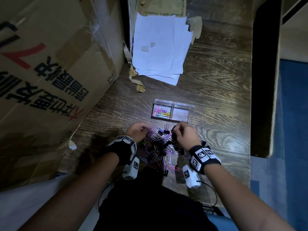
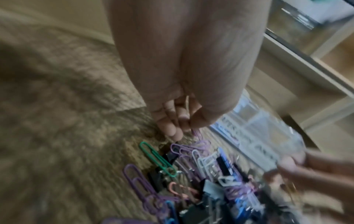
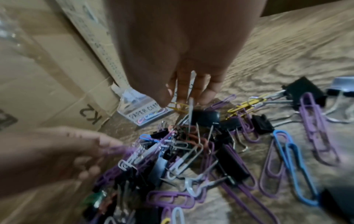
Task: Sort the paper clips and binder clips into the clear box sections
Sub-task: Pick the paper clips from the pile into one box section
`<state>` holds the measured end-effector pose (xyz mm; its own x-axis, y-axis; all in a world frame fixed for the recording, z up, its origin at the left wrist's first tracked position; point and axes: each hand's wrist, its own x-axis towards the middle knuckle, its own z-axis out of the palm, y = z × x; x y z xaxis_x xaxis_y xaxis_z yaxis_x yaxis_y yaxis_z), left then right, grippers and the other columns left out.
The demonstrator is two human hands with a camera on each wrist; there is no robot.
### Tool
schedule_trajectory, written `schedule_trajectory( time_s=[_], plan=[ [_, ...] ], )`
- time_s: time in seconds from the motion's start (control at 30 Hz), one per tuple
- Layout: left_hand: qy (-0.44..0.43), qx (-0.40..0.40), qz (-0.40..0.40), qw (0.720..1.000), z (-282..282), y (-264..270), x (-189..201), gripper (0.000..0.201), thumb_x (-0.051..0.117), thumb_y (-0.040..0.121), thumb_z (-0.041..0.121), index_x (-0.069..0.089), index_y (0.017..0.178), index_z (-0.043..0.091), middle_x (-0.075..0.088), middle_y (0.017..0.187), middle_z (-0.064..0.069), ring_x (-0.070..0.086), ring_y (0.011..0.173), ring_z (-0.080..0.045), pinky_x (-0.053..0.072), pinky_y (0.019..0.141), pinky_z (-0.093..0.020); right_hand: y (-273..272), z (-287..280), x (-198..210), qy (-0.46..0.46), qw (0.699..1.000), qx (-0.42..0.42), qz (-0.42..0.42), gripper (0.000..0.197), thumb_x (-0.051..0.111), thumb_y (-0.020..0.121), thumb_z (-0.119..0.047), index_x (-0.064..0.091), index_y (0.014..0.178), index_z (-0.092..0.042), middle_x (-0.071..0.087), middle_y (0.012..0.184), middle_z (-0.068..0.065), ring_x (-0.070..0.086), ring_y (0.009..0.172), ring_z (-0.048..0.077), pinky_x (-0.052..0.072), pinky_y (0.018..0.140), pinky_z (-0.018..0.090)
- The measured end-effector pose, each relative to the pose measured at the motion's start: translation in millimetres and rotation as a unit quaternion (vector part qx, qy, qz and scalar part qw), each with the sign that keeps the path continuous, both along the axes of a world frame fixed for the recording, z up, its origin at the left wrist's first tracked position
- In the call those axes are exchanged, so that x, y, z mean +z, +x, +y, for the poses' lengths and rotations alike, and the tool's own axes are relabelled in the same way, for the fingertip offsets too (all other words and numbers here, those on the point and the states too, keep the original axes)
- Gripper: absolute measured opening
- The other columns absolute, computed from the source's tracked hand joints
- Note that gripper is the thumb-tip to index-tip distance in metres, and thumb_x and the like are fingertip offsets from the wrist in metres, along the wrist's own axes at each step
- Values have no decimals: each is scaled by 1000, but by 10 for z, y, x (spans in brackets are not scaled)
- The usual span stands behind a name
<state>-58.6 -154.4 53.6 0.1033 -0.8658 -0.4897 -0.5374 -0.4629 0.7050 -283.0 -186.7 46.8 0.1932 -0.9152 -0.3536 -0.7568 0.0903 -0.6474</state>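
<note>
- Two hands work at one mixed pile of paper clips (image 1: 158,152) and binder clips (image 1: 166,130) on the dark wood table (image 1: 216,90), just in front of the clear box (image 1: 171,112).
- We see our left hand (image 1: 135,131) at the pile's left edge, fingers curled, pinching a purple paper clip (image 2: 197,134) between thumb and fingertips; in the left wrist view that clip hangs down into the heap.
- We see our right hand (image 1: 185,135) at the pile's far right corner, fingers bent down and closed on a yellow paper clip (image 3: 179,107); a silver wire handle runs up between the fingers, though we cannot tell which clip it belongs to.
- The box has two sections: the left one holds a few coloured paper clips, the right one looks bare.
- Black binder clips lie tangled among purple, blue, green and white paper clips.
- A big cardboard carton (image 1: 46,72) stands on the left, and a stack of white paper sheets (image 1: 160,47) lies beyond the box.
</note>
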Motion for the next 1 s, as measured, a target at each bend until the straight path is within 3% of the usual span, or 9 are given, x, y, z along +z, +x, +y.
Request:
schedule_trajectory(
  time_s=[0.13, 0.23, 0.3, 0.43, 0.53, 0.63, 0.77, 0.93, 1.0],
  plan=[
    [82, 83, 14, 993, -3, 133, -153, 29, 44, 78, 32, 63, 72, 12, 64, 67, -8, 63, 68, -27, 48, 63, -32, -49, 46, 40, 67, 979, -113, -158, 6, 46, 98, -9, 51, 94, -10, 70, 81, 5, 65, 69, 11, 49, 64, 18],
    [119, 162, 104, 974, 9, 157, -241, 30, 40, 63, 32, 61, 54, 13, 61, 51, -8, 56, 57, -28, 43, 57, -31, -57, 32, 28, 146, 926, -200, -284, 24, 34, 98, 5, 49, 97, -13, 65, 79, 9, 62, 62, 10, 52, 66, 23],
    [136, 268, 215, 929, -30, 85, -109, 27, 40, 65, 23, 54, 47, 10, 54, 48, -9, 52, 56, -27, 41, 49, -26, -57, 2, 40, 173, 915, -226, -285, 30, 33, 95, 8, 54, 97, -14, 61, 75, 5, 55, 59, 12, 50, 58, 20],
    [153, 349, 302, 874, -64, 6, -4, 30, 28, 82, 9, 41, 55, 8, 53, 43, -9, 58, 42, -23, 37, 43, -20, -68, -37, 32, 134, 966, -162, -153, 22, 49, 93, -10, 68, 86, -18, 63, 68, -2, 46, 56, 17, 37, 49, 20],
    [133, 239, 233, 933, -100, -2, -42, 30, 38, 82, 29, 44, 55, 16, 51, 43, -1, 47, 48, -23, 29, 46, -24, -52, -54, -4, 85, 996, -10, 8, 14, 63, 85, -16, 69, 97, -18, 64, 84, 4, 57, 71, 17, 45, 67, 21],
    [77, 29, -11, 997, -68, -38, -108, 23, 54, 81, 35, 59, 67, 17, 61, 72, 0, 51, 69, -18, 38, 59, -24, -31, -51, -107, 35, 995, 58, 75, 9, 67, 82, -20, 72, 90, -20, 65, 94, 8, 61, 82, 22, 41, 76, 21],
    [-4, -121, -89, 989, 18, -123, -165, 16, 75, 75, 24, 66, 86, 17, 68, 90, 1, 59, 79, -14, 40, 70, -21, 50, -33, -154, 33, 994, 54, 94, 11, 60, 82, -15, 69, 76, -16, 63, 91, 11, 61, 75, 24, 51, 74, 28],
    [-6, -164, -116, 980, 25, -177, -290, 15, 74, 75, 16, 60, 80, 13, 62, 107, -6, 58, 99, -25, 45, 88, -33, 63, -23, -126, 58, 998, 22, 33, 9, 53, 84, -15, 60, 81, -18, 62, 89, 8, 59, 80, 24, 50, 77, 31],
    [-25, -171, -118, 978, 36, -183, -265, 13, 70, 78, 14, 58, 79, 9, 60, 101, -10, 56, 95, -27, 44, 85, -36, 23, -23, -76, 61, 998, 3, -16, 9, 51, 88, -13, 57, 83, -17, 64, 83, 5, 58, 75, 20, 46, 70, 27]
  ],
)
